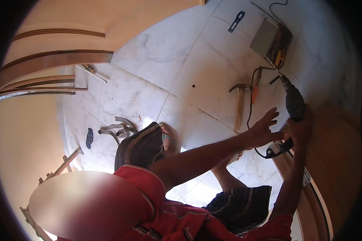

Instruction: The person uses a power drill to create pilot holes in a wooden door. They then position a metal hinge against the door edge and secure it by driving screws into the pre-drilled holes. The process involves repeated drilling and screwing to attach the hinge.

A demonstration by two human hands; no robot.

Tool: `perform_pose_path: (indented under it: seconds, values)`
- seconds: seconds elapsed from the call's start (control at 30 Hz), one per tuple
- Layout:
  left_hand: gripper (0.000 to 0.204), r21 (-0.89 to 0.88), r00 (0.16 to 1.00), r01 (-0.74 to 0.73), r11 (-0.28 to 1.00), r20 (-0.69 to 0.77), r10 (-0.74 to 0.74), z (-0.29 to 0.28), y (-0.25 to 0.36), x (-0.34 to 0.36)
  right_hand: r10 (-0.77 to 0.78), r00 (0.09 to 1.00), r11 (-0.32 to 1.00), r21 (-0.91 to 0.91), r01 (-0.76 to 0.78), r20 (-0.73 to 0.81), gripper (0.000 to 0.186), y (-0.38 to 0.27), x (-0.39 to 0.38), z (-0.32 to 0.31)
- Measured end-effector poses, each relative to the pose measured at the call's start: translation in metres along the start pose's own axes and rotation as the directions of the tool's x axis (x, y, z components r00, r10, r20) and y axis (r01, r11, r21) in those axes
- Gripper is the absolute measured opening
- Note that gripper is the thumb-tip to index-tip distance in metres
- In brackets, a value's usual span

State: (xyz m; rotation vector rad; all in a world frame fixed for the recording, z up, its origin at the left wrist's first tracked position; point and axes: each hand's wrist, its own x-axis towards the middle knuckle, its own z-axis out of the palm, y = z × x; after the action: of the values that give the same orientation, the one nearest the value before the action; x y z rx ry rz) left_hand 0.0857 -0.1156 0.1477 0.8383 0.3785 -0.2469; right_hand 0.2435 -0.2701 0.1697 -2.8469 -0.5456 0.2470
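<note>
My right hand (301,127) is wrapped round the handle of a dark power drill (295,100). The drill's long bit (276,69) points away from me, its tip near an open tool case (264,36). My left hand (265,129) is beside the drill handle, fingers spread; whether its thumb touches the drill I cannot tell. A black cord (250,108) loops from the drill's base across the floor. Left of the drill lie a claw hammer (239,106) with a wooden handle and an orange-handled tool (255,94).
A blue slotted tool (236,21) lies on the marble-look tiles. A grey strap (122,129) and a dark cloth (89,137) are left of my foot. Wooden frame pieces (56,58) stand at the far left. A hinged wooden door (338,148) rises close on my right.
</note>
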Motion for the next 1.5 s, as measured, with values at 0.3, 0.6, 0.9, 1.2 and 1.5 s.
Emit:
perform_pose_path:
  seconds: [0.3, 0.6, 0.9, 1.2, 1.5]
  values:
    - [0.05, -0.61, 0.716, 0.113, 0.784, -0.498, -0.49, 0.005, 0.142, -0.109, -0.25, 0.968, 0.955, 0.172, 0.242, 0.02, 0.097, -0.195, -0.165, -0.102]
    - [0.042, -0.643, 0.741, 0.411, 0.647, -0.178, -0.648, -0.096, 0.173, -0.195, 0.066, 0.844, 0.368, 0.773, -0.517, 0.533, 0.1, -0.319, -0.233, -0.097]
    - [0.024, -0.643, 0.73, 0.503, 0.577, -0.04, -0.682, -0.161, 0.113, -0.173, 0.217, 0.745, 0.748, 0.383, -0.542, 0.631, 0.095, -0.323, -0.181, -0.016]
    - [0.031, -0.693, 0.623, 0.492, 0.527, -0.142, -0.769, -0.226, 0.073, -0.13, 0.309, 0.738, 0.784, 0.279, -0.555, 0.6, 0.094, -0.346, -0.167, 0.098]
    - [0.036, -0.672, 0.609, 0.531, 0.517, -0.122, -0.784, -0.266, 0.063, -0.099, 0.335, 0.731, 0.813, 0.21, -0.543, 0.594, 0.095, -0.356, -0.142, 0.135]
